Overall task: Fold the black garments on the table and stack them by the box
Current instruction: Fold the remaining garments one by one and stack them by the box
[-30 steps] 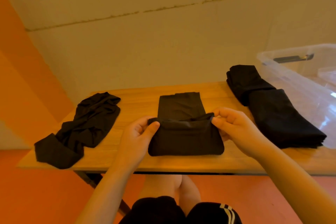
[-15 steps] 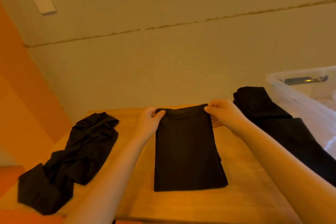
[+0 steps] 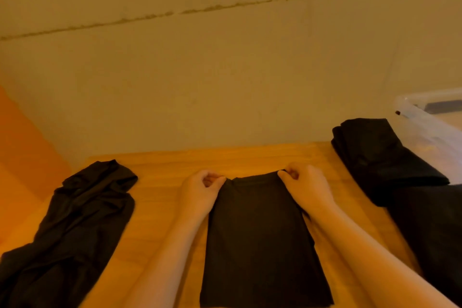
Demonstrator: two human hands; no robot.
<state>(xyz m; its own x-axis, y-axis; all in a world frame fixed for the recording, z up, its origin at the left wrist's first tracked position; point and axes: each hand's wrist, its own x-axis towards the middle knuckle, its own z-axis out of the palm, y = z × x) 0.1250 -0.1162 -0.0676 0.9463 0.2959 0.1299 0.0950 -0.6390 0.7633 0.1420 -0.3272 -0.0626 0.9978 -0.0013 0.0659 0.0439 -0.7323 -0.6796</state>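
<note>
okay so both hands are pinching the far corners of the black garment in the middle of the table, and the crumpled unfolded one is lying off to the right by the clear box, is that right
Not quite. The head view shows the crumpled garment lying at the left of the table; folded garments sit by the clear box. The left hand and right hand do pinch the middle garment's far corners.

folded black garment (image 3: 262,240) flat mid-table, crumpled one (image 3: 75,220) at left, folded stack (image 3: 390,165) by clear box (image 3: 430,130).

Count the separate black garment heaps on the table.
3: a crumpled garment at left, the folded garment pinched by both hands at center, and a folded stack beside the clear box; the stack's layers can't be counted.
</note>
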